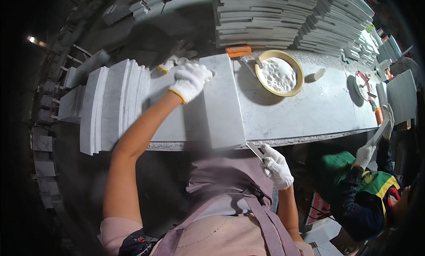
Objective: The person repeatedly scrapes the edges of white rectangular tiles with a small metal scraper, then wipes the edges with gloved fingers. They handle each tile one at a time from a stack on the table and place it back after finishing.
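Probably, the mid-frame slab (222, 105) is heavy and brittle — best held by its long edges. Whether the left hand (190, 81) grips is unclear; the right hand (276, 166) pinches a flat tool (254, 150).

left fingers (206, 73) touch a pale slab (223, 107); right fingers (268, 150) hold a thin flat tool (254, 150).

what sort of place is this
It looks like a stone or tile workshop: tall stacks of pale slabs stand along the far side of the worktop, a yellow bowl there holds white, powdery-looking material, and the person's gloved left hand is at another slab.
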